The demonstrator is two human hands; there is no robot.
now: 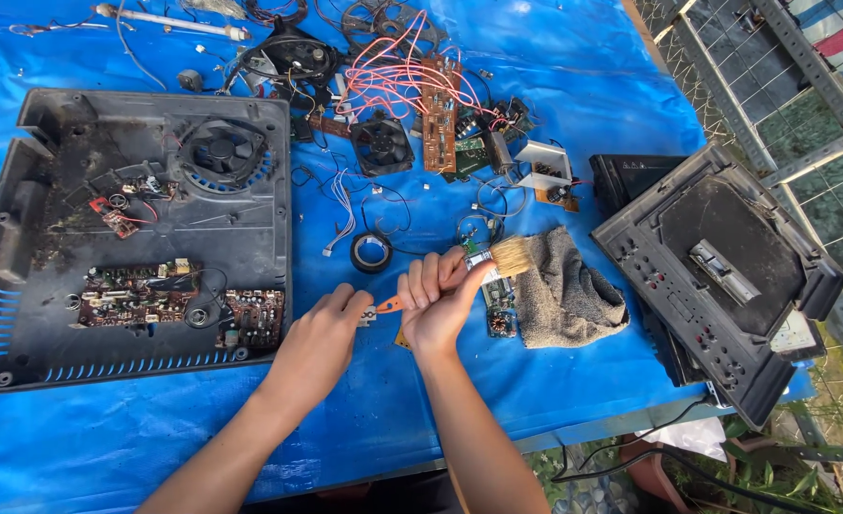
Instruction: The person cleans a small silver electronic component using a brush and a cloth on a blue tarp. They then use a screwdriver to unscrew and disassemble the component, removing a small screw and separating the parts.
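Brush point(498, 257): clamped in the right hand point(438, 295), bristles pointing right over the edge of the grey rag point(566, 293), orange handle poking out leftward
Left hand point(331, 319): fingers curled together at the handle's tip, pinching a small pale piece there; what it is I cannot tell
Why held so: the two hands meet just above the counter, seemingly so one steadies while the other works the brush
Small board point(500, 309): lies under the right hand beside the rag, near the bristles
Tape roll point(371, 252): black, flat on the tarp just above the hands
Open casing point(127, 238): dusty black shell to the left, fan and circuit boards still inside
Black housing point(716, 276): tilted at the right edge
Counter point(583, 381): covered in blue tarp, strewn with wires, fans and boards at the far side
Room: outdoors, wire fence and plants to the right
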